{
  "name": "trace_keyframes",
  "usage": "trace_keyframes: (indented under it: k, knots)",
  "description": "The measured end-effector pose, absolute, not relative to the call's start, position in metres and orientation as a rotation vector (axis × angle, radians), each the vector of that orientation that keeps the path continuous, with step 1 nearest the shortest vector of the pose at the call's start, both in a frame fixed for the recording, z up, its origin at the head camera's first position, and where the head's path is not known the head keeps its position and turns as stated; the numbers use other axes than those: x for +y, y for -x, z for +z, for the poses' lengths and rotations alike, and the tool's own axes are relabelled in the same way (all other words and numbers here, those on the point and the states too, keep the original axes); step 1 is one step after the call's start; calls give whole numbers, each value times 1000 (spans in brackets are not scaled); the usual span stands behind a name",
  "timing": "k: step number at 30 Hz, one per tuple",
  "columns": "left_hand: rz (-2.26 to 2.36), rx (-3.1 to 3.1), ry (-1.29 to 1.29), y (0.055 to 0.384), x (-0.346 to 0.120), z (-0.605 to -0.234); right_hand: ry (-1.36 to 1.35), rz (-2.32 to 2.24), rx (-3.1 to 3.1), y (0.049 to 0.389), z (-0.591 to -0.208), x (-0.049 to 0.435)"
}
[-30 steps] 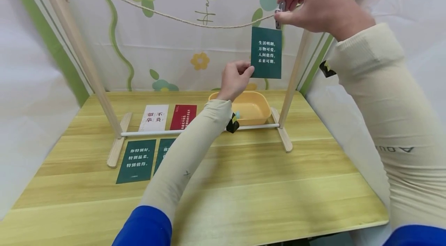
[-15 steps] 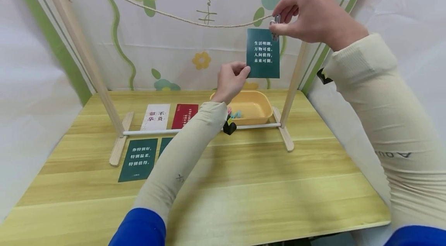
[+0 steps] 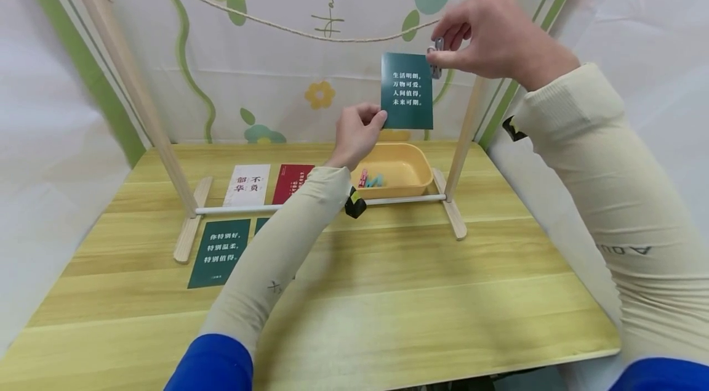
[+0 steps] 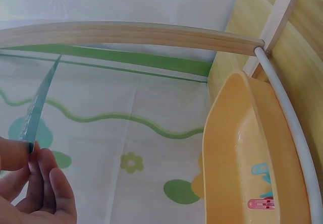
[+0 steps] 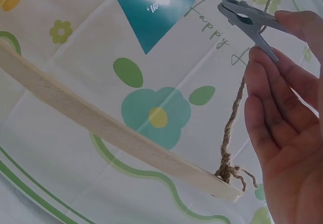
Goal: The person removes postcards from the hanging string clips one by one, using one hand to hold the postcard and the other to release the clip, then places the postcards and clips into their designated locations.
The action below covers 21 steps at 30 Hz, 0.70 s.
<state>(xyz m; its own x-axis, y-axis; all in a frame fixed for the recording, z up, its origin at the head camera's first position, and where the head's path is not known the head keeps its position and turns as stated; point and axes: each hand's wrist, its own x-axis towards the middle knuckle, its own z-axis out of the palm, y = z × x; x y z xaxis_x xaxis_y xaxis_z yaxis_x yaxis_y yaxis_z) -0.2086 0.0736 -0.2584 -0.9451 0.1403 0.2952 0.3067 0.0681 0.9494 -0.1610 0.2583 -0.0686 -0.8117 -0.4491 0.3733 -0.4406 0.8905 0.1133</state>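
A dark green card (image 3: 407, 90) with white characters hangs upright from my left hand (image 3: 357, 132), which pinches its lower left edge between thumb and fingers. The left wrist view shows the same card (image 4: 39, 103) nearly edge-on. My right hand (image 3: 493, 37) pinches a grey clothespin (image 3: 436, 58) close to the card's upper right corner. In the right wrist view the clothespin (image 5: 247, 19) sits between thumb and fingers, its toothed end gripping nothing, apart from the card. Behind and above runs a twine rope (image 3: 332, 40), sagging between two wooden posts.
A yellow basin (image 3: 401, 169) holds pink and blue clothespins (image 3: 370, 179). On the table lie a white card (image 3: 247, 186), a red card (image 3: 290, 181) and a green card (image 3: 220, 252); another green one is mostly hidden by my left sleeve. A white rod (image 3: 238, 210) joins the wooden stand's feet.
My left hand has moved the green card left and slightly down, away from the rope. The right hand has lowered with the clothespin, off the rope.
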Motion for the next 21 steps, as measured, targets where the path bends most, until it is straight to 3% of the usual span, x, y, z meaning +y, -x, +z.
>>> trace_keyframes:
  k: [21]
  knots:
    - [-2024,-2199,408,207,64,-270,-681,17,-2701,166,-86,265]
